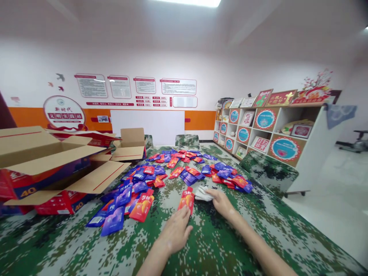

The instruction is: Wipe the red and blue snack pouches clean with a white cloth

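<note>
Flat on the camouflage tablecloth (218,237) lies a red packet (187,197) with white lettering. My left hand (176,229) rests over its lower end, fingers stretched out and pressing it from above. Just right of the packet, my right hand (222,203) grips a folded white cloth (203,193) between thumb and fingers. The cloth touches or nearly touches the table beside the packet. More red packets (142,206) and purple packets (113,220) lie in a loose pile to the left of my left hand.
Open cardboard boxes (97,176) stand on the left side of the table. Mixed red and purple packets (227,174) lie in heaps across the middle and right. Camouflage-covered chairs (268,172) stand around the table. A white shelf unit (304,172) is at the right.
</note>
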Tool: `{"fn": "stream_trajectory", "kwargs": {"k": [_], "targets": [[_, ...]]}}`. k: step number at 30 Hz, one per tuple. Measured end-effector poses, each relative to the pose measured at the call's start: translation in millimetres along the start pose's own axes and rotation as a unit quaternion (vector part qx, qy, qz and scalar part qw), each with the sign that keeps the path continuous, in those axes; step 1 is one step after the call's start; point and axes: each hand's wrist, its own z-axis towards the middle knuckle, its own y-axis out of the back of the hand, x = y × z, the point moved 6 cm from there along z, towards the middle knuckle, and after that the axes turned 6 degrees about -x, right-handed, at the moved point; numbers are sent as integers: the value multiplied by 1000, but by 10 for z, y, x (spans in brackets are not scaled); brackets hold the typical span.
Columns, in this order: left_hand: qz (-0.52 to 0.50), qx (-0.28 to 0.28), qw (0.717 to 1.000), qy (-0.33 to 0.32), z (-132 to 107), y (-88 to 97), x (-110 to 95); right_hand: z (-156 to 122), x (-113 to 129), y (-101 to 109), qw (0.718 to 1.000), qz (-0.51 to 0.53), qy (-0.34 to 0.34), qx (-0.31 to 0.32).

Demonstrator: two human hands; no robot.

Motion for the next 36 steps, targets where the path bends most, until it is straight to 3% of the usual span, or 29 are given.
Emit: {"fn": "stream_trajectory", "kwargs": {"k": [3, 7, 11, 17, 24, 28, 30, 36], "targets": [[-5, -6, 1000, -4, 1, 41, -20, 175, 470, 50, 997, 61, 42, -14], [-17, 2, 1000, -1, -1, 45, -30, 114, 1189, -139, 984, 85, 144, 64], [-21, 12, 1000, 19, -6, -2, 8, -74, 1501, -269, 967, 95, 187, 143], [-22, 20, 999, 18, 0, -25, 19, -82, 1347, -312, 968, 87, 180, 155], [-21, -1, 1000, -10, 25, -12, 22, 211, 873, -656, 977, 56, 188, 85], [5, 8, 1000, -15, 37, -6, 1, 453, 509, -830, 993, -13, 106, 54], [12, 12, 1000, -13, 37, -3, -7, 522, 390, -895, 994, -41, 73, 73], [12, 9, 1000, -24, 33, 16, -50, 620, 422, -807, 993, -36, 55, 101]]}}
